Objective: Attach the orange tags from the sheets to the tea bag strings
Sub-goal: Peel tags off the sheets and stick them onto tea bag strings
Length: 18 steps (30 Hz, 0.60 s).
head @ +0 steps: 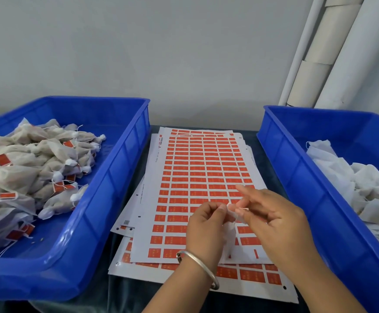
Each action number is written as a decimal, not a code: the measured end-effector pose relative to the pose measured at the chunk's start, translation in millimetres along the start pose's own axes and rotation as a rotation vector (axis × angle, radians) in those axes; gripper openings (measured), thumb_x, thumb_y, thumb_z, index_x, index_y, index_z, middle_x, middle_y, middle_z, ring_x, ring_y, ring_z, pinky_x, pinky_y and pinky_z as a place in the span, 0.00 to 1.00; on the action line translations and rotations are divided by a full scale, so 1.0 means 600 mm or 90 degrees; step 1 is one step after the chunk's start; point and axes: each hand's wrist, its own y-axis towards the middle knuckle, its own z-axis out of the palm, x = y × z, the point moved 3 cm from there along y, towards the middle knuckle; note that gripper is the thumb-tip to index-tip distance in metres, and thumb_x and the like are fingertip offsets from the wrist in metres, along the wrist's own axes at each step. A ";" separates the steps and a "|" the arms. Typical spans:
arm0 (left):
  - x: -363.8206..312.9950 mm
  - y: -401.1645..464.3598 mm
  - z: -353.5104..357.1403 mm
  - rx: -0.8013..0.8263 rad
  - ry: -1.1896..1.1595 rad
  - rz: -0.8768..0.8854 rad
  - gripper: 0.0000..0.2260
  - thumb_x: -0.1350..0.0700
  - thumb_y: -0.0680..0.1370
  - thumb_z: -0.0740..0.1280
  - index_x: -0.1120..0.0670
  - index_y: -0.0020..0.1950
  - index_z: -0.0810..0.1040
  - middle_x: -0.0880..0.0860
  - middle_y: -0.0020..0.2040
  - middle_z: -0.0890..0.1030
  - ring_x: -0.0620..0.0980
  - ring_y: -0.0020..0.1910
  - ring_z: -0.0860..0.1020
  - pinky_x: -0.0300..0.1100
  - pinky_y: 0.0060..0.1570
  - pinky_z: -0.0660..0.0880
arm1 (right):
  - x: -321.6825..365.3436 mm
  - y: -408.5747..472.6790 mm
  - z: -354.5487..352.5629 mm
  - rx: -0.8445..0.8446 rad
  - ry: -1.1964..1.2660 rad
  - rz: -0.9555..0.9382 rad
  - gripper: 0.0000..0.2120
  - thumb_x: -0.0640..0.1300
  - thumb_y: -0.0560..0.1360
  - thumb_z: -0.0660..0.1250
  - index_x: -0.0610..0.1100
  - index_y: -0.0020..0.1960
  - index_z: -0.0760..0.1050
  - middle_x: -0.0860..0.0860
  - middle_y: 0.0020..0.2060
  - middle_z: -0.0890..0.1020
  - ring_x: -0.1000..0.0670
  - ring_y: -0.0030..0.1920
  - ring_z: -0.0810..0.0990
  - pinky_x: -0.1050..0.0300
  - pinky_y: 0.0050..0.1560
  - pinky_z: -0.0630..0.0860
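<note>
A stack of white sheets printed with rows of orange tags lies in the middle of the table. Above its near right part, my left hand pinches the top of a white tea bag that hangs down below the fingers. My right hand meets it from the right, and its thumb and forefinger pinch an orange tag at the bag's top. The string itself is too small to make out. A metal bangle sits on my left wrist.
A blue bin on the left holds several filled tea bags with orange tags. A blue bin on the right holds white untagged bags. Cardboard tubes lean against the wall at the back right.
</note>
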 end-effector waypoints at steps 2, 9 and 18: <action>-0.002 -0.001 0.006 0.002 -0.006 -0.011 0.12 0.57 0.79 0.62 0.51 0.38 0.80 0.45 0.31 0.81 0.44 0.37 0.78 0.33 0.38 0.73 | -0.004 0.000 -0.003 -0.011 0.003 0.004 0.17 0.50 0.66 0.67 0.66 0.51 0.71 0.66 0.41 0.79 0.69 0.50 0.77 0.82 0.46 0.69; -0.009 -0.005 0.017 0.026 -0.027 -0.040 0.11 0.55 0.79 0.62 0.49 0.39 0.80 0.45 0.34 0.82 0.43 0.39 0.80 0.32 0.37 0.73 | -0.026 0.008 -0.011 -0.062 0.045 0.069 0.15 0.55 0.66 0.67 0.68 0.51 0.71 0.70 0.44 0.79 0.68 0.49 0.77 0.81 0.42 0.70; 0.000 -0.009 0.017 0.064 -0.026 -0.049 0.10 0.57 0.80 0.60 0.52 0.43 0.79 0.52 0.40 0.83 0.47 0.40 0.82 0.34 0.41 0.75 | -0.057 0.010 -0.009 -0.078 0.100 0.131 0.16 0.44 0.71 0.71 0.65 0.46 0.75 0.70 0.41 0.81 0.67 0.45 0.80 0.76 0.39 0.75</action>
